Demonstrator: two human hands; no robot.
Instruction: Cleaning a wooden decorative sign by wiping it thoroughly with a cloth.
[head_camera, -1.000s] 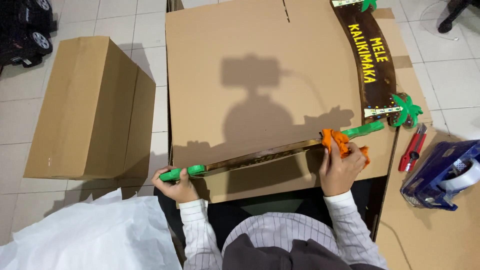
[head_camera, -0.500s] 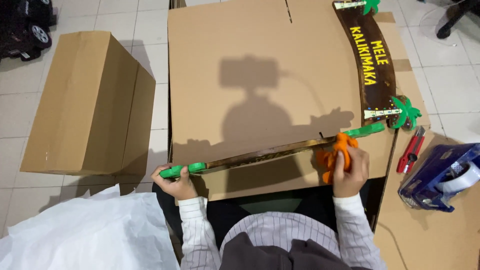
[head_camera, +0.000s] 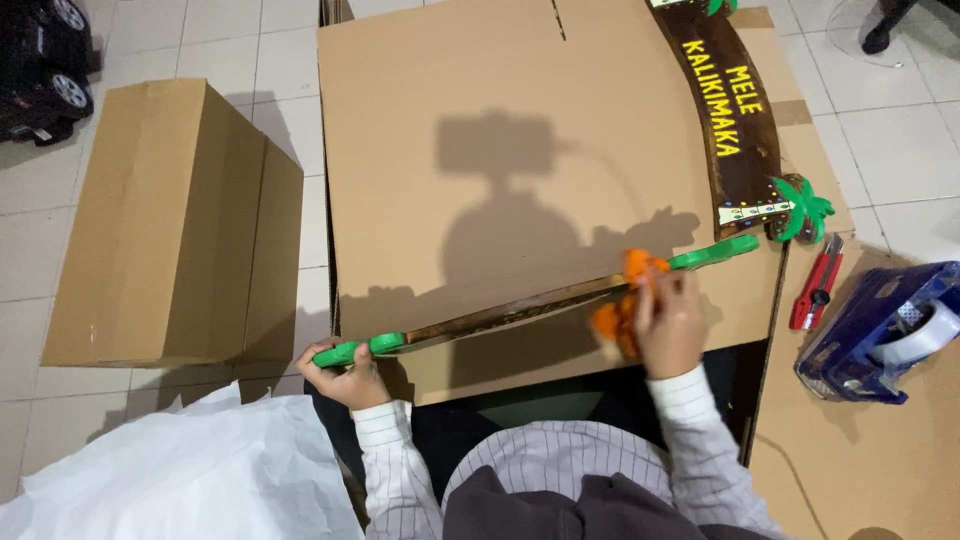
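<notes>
**Inspector:** Across the near edge of the large flat brown cardboard sheet (head_camera: 500, 150) lies a long, thin, dark wooden strip with green ends (head_camera: 520, 310), running from lower left to upper right. State the holds.

**Assistant:** Left hand (head_camera: 350, 375) has its grip pressed around the strip's green left end. Right hand (head_camera: 668, 322) rests over an orange ornament (head_camera: 625, 300) on the strip; fingers lie bent over it, but whether they pinch it or merely press it I cannot tell.

**Inspector:** Surroundings?

**Assistant:** A curved dark brown wooden sign with yellow lettering and a green palm tree (head_camera: 740, 140) lies at the sheet's right side, its lower end just beside the strip's right tip. A red utility knife (head_camera: 815, 285) and a blue tape dispenser (head_camera: 880, 330) lie further right; a closed brown cardboard box (head_camera: 170, 220) stands on the floor to the left, with white wrapping paper (head_camera: 160, 470) near the left hand.

**Inspector:** Handling advice?

**Assistant:** In my judgement, the strip looks slender, so keep both ends supported level, hold the left end steady, and apply light, even pressure on the ornament.
</notes>
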